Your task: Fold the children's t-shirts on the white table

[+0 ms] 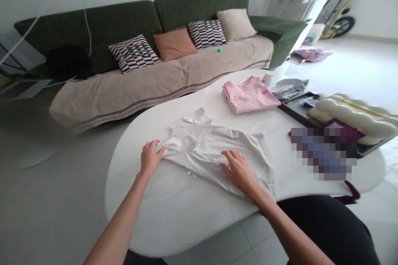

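A light grey T-shirt (214, 145) lies spread and wrinkled on the white table (133, 215), its short sleeve pointing towards the sofa. At the shirt's left edge is my left hand (151, 158), its thumb and fingers apart and the thumb touching or just over the fabric. My right hand (239, 170) is over the body of the shirt with fingers stretched and slightly spread. Whether its palm presses on the cloth I cannot tell. Beyond the shirt rests a folded pink T-shirt (251, 96), with other cloth showing beneath it.
A dark tray (292, 112) holding a cream cloud-shaped item (351, 114) stands at the table's right side. Beside it is a blurred-out patch with a dark strap (353, 192). Behind the table runs a green sofa (199, 2) with several cushions.
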Available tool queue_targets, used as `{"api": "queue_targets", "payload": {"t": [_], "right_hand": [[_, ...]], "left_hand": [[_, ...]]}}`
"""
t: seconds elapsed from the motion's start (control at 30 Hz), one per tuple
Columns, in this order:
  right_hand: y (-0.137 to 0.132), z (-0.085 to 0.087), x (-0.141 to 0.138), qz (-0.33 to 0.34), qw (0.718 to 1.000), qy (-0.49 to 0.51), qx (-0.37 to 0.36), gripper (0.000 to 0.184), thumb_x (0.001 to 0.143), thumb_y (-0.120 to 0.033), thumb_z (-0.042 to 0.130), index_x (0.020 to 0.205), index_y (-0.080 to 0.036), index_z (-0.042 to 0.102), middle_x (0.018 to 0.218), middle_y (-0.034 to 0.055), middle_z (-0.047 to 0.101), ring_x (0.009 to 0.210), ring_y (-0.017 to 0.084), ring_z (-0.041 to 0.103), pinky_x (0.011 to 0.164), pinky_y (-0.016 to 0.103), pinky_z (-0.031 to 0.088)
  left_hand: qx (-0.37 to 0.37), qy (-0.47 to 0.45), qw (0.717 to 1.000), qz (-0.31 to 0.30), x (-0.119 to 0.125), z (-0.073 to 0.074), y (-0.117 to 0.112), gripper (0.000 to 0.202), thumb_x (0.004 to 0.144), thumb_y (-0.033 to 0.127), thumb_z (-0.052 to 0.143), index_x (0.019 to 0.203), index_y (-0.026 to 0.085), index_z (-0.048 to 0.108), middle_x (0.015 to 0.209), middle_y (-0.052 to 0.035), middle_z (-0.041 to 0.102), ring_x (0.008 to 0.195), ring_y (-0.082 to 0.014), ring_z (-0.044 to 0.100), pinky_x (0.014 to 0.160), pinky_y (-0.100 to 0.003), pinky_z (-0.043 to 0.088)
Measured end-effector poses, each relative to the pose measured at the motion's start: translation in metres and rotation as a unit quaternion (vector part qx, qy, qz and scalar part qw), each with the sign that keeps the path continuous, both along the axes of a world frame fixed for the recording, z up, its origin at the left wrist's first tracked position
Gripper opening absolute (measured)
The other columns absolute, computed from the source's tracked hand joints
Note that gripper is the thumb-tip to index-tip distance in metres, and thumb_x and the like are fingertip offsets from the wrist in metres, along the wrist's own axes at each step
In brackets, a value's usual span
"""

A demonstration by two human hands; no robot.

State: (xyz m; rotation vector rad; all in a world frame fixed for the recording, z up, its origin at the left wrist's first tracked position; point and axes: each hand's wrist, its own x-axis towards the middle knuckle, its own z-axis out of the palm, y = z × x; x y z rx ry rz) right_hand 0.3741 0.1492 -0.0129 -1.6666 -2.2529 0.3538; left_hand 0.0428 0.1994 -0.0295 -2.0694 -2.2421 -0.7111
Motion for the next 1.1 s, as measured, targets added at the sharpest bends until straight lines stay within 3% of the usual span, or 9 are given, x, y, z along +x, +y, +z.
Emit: {"api": "queue_targets", "payload": {"t": [0.1, 0.17, 0.27, 0.4, 0.6, 0.7, 0.83, 0.97, 1.1], "right_hand": [[-0.025, -0.01, 0.062, -0.066, 0.996, -0.021, -0.052, 0.024, 0.08, -0.034, 0.047, 0.094, -0.017, 0.055, 0.087, 0.009, 0.059, 0.085, 0.023, 0.054, 0.072, 0.031, 0.04], [-0.032, -0.012, 0.085, -0.062, 0.993, 0.004, -0.097, 0.022, 0.078, -0.038, 0.048, 0.082, -0.018, 0.055, 0.077, 0.0059, 0.059, 0.074, 0.019, 0.055, 0.066, 0.029, 0.04], [-0.038, -0.01, 0.096, -0.044, 0.988, 0.067, -0.132, 0.024, 0.078, -0.041, 0.045, 0.07, -0.019, 0.051, 0.071, 0.0027, 0.058, 0.065, 0.015, 0.054, 0.06, 0.025, 0.039], [-0.046, -0.011, 0.1, -0.083, 0.977, 0.119, -0.154, 0.021, 0.078, -0.04, 0.044, 0.078, -0.02, 0.05, 0.058, -0.0017, 0.055, 0.054, 0.013, 0.051, 0.051, 0.022, 0.035], [-0.018, -0.01, 0.13, -0.088, 0.984, 0.063, -0.142, 0.025, 0.078, -0.045, 0.045, 0.075, -0.021, 0.053, 0.055, -0.0015, 0.057, 0.046, 0.013, 0.053, 0.051, 0.024, 0.036], [0.027, -0.006, 0.143, -0.123, 0.988, 0.069, -0.067, 0.023, 0.08, -0.039, 0.043, 0.085, -0.02, 0.054, 0.077, 0.0035, 0.063, 0.051, 0.013, 0.056, 0.058, 0.026, 0.041], [0.084, -0.014, 0.148, -0.096, 0.994, 0.041, 0.016, 0.031, 0.076, -0.024, 0.046, 0.104, -0.015, 0.054, 0.104, 0.0118, 0.059, 0.085, 0.019, 0.06, 0.077, 0.03, 0.042], [0.109, -0.03, 0.149, -0.078, 0.997, 0.001, -0.012, 0.036, 0.072, -0.022, 0.051, 0.106, -0.013, 0.056, 0.099, 0.0115, 0.061, 0.094, 0.021, 0.055, 0.083, 0.031, 0.039], [0.114, -0.035, 0.148, -0.081, 0.996, -0.002, -0.049, 0.028, 0.072, -0.022, 0.049, 0.098, -0.016, 0.059, 0.084, 0.0067, 0.062, 0.082, 0.018, 0.056, 0.074, 0.027, 0.039]], "left_hand": [[0.032, 0.015, 0.997, -0.068, 0.037, 0.005, -0.006, 0.036, 0.083, 0.037, 0.042, 0.11, 0.017, 0.054, 0.11, -0.0109, 0.053, 0.106, -0.0219, 0.048, 0.093, -0.033, 0.036], [-0.012, 0.022, 0.992, -0.127, 0.068, 0.004, -0.009, 0.043, 0.084, 0.041, 0.038, 0.118, 0.017, 0.05, 0.125, -0.0117, 0.045, 0.118, -0.0224, 0.039, 0.099, -0.035, 0.032], [-0.12, 0.056, 0.98, -0.146, 0.103, -0.004, -0.012, 0.063, 0.079, 0.058, 0.039, 0.131, 0.022, 0.037, 0.142, -0.0113, 0.025, 0.13, -0.0312, 0.019, 0.1, -0.052, 0.022], [-0.195, 0.088, 0.968, -0.132, 0.114, -0.011, -0.016, 0.075, 0.073, 0.07, 0.033, 0.137, 0.033, 0.02, 0.147, -0.0069, 0.01, 0.132, -0.0362, 0.003, 0.094, -0.067, 0.01], [-0.256, 0.081, 0.951, -0.154, 0.111, 0.005, -0.009, 0.081, 0.068, 0.072, 0.037, 0.137, 0.034, 0.017, 0.146, -0.0092, 0.01, 0.131, -0.039, 0.005, 0.092, -0.068, 0.011], [-0.232, 0.049, 0.959, -0.155, 0.112, 0.015, 0.023, 0.066, 0.078, 0.06, 0.035, 0.137, 0.033, 0.022, 0.143, -0.0096, 0.023, 0.13, -0.0332, 0.019, 0.097, -0.06, 0.018], [-0.153, -0.018, 0.975, -0.16, 0.109, 0.019, 0.099, 0.052, 0.083, 0.034, 0.038, 0.132, 0.016, 0.037, 0.134, -0.0102, 0.04, 0.124, -0.0201, 0.035, 0.103, -0.034, 0.026], [-0.142, -0.056, 0.98, -0.126, 0.105, 0.012, 0.167, 0.044, 0.077, 0.021, 0.041, 0.117, 0.01, 0.053, 0.124, -0.0099, 0.051, 0.116, -0.0169, 0.044, 0.101, -0.024, 0.028], [-0.159, -0.083, 0.979, -0.101, 0.11, -0.004, 0.202, 0.041, 0.066, 0.02, 0.053, 0.106, 0.016, 0.061, 0.113, -0.0059, 0.06, 0.109, -0.019, 0.051, 0.093, -0.024, 0.036]]}}
